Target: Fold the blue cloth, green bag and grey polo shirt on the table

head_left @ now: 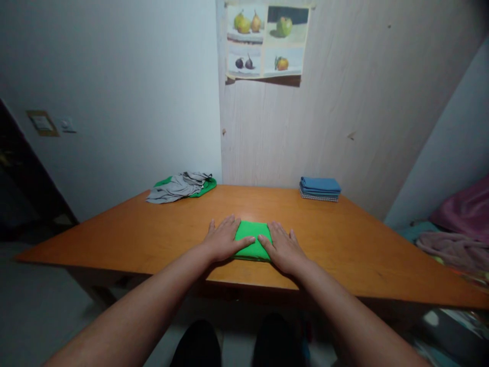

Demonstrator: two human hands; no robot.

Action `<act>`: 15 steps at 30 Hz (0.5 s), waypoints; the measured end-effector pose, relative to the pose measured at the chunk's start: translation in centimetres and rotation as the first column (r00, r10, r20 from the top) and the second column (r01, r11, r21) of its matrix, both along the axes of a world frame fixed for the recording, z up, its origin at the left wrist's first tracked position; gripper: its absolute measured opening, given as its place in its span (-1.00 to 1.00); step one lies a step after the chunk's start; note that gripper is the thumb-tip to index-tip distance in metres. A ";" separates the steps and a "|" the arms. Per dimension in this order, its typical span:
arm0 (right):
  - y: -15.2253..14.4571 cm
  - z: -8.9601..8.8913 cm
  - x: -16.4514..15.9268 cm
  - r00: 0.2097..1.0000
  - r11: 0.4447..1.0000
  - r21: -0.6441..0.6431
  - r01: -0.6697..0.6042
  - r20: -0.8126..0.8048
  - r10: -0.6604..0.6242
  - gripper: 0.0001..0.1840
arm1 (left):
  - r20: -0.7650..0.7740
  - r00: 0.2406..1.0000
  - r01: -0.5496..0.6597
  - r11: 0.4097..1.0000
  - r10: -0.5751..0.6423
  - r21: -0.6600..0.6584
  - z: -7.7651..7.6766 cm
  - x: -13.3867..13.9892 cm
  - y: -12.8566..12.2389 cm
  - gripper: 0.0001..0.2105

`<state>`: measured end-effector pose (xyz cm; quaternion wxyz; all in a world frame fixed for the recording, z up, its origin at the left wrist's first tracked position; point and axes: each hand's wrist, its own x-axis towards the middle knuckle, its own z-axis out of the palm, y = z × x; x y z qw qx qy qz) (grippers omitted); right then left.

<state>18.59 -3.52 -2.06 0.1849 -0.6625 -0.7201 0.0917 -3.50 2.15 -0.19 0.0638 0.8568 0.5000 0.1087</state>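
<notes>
A bright green folded cloth (252, 233) lies flat near the front edge of the table. My left hand (224, 239) rests on its left side, fingers stretched out and the thumb lying across the cloth. On the right side, my right hand (283, 246) presses down in the same way, its thumb pointing inward over the fabric. The two thumb tips are close together but apart. Parts of the cloth's side edges are hidden under the hands.
The orange-brown wooden table (160, 239) meets the wall behind. A crumpled heap of grey and green cloth (179, 187) lies at the back left. A neat stack of folded blue cloths (320, 188) sits at the back right. Pinkish fabric (451, 247) is piled beyond the table's right side.
</notes>
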 end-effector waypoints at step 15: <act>0.8 -0.9 0.9 0.996 0.998 -0.024 0.056 -0.066 -0.057 -0.08 | -0.013 1.000 -0.007 1.000 0.007 -0.009 0.8 0.2 -0.6 0.00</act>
